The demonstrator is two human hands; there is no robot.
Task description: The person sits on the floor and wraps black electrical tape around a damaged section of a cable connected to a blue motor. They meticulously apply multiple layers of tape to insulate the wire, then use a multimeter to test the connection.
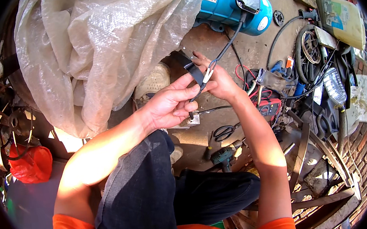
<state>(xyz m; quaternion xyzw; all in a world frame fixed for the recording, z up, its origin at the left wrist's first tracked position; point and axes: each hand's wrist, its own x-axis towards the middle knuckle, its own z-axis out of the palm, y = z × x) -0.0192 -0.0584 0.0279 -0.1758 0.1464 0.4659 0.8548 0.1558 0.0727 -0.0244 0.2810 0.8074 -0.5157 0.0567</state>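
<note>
My left hand (171,104) pinches a black cable (196,96) just below a splice with white-covered wire ends (207,75). A strip of black tape (192,69) hangs from the splice and sticks up between my hands. My right hand (217,80) is closed around the wire joint from the right, partly hidden behind the tape and wires. The cable runs up to a junction box (247,0) on a blue cylindrical motor (221,5) at the top of the view.
A translucent plastic sheet (102,47) covers the upper left; a red bag (30,163) lies left. Scissors (224,132), a drill (222,157), a red multimeter (269,108), coiled hoses (306,54), a yellowish jerrycan (340,22) and metal frames (302,156) crowd the right.
</note>
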